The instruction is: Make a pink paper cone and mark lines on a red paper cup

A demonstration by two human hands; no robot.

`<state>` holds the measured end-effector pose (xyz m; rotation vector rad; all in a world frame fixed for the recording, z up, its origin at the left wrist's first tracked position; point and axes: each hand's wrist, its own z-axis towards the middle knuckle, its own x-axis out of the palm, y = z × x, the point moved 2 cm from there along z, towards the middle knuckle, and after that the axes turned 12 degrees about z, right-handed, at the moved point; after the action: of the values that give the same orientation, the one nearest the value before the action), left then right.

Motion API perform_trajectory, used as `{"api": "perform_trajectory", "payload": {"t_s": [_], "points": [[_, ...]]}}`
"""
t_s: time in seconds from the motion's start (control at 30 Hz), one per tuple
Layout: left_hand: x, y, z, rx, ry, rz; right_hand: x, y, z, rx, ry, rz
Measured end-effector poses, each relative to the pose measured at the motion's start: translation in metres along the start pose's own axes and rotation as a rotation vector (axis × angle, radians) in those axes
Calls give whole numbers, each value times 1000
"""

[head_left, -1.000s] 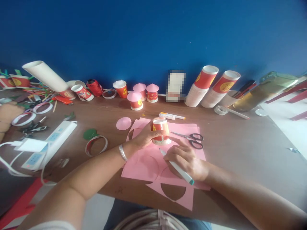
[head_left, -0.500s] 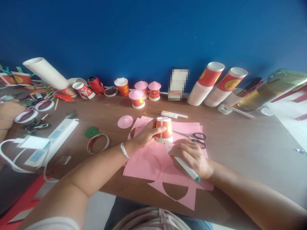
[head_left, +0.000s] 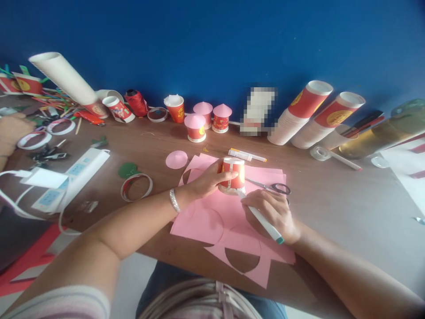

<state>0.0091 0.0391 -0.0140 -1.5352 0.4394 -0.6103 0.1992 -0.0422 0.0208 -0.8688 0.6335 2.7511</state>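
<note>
My left hand (head_left: 212,177) is closed around a short red-and-white paper cup (head_left: 233,170), its thumb lying across the front. A pale strip runs down the cup's side, and the white lower rim flares out. In my right hand (head_left: 270,212) is a white marker with a green end (head_left: 265,223). Its tip meets or nearly meets the cup's lower rim; contact is hard to tell. Beneath both hands lie pink paper sheets (head_left: 199,226) with round cut-outs. Dark-handled scissors (head_left: 280,188) rest on the paper, partly hidden behind my right hand.
Behind stand three small cups with pink cone tops (head_left: 195,126). Tall paper-cup stacks (head_left: 303,113) lean at the right beside a tape roll (head_left: 320,153). A power strip (head_left: 75,175) with white cables lies left. Another person's hand (head_left: 15,130) is at the far left.
The marker tip has moved up to the cup's lower rim from just below it. My left hand still grips the cup. The whole view has shifted slightly.
</note>
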Motion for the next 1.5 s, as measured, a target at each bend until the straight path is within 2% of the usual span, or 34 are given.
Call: {"api": "perform_trajectory", "payload": {"t_s": [0.8, 1.5], "points": [[0, 2, 1, -8, -37, 39, 0, 1, 1, -33, 35, -22], [1, -4, 0, 17, -2, 44, -1, 0, 0, -19, 55, -22]]}}
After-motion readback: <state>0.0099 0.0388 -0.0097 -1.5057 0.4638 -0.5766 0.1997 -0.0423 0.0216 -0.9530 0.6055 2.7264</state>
